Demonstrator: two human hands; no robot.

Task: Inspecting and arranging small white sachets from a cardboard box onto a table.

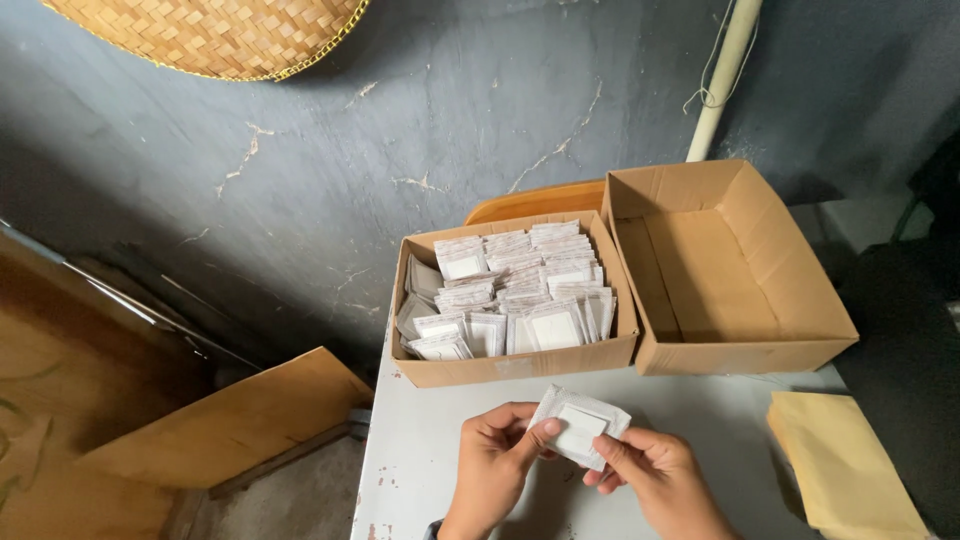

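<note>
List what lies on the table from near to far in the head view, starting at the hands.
Left hand and right hand holding a white packet → cardboard box of white packets → orange board behind it.

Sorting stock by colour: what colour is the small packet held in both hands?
White, seen in the head view: the packet.

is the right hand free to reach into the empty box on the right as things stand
Probably not right away: the right hand and the left hand both pinch a white packet. The way to the empty box looks open otherwise.
</note>
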